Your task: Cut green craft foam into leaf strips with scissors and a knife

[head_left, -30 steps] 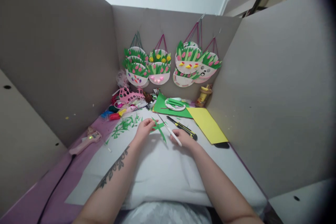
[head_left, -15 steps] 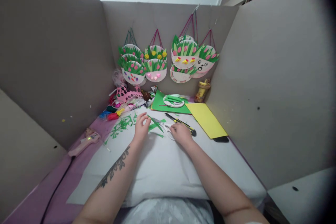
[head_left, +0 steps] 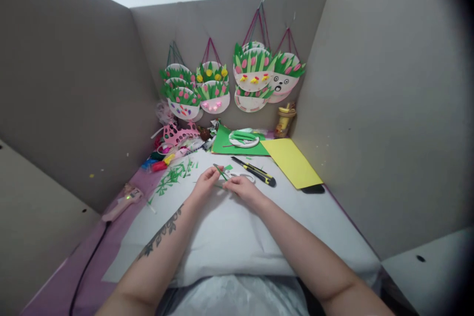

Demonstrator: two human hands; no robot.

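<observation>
- While the left hand pinches a narrow green strip between thumb and fingers, the right hand has its fingertips closed on the lower end, so both hands grasp that one piece, held just above the middle of the white-covered surface.
- Right behind the fingers I can see white-handled scissors, partly hidden by the hands, with a small green piece beside them.
- Near the right hand, a little farther back, lies a black-and-yellow cutter, set down at a slant.
- Beyond it, to the right, a yellow sheet rests flat, a dark object poking out from under its near edge.
- At the back, a white plate bearing cut green strips sits on a green sheet.
- Loose green scraps lie scattered left of the left hand; farther left, a pink glue gun shows a small lit light, its dark cord trailing toward the person.
- Along the back panel, decorated plates filled with paper leaves and tulips hang by coloured strings.
</observation>
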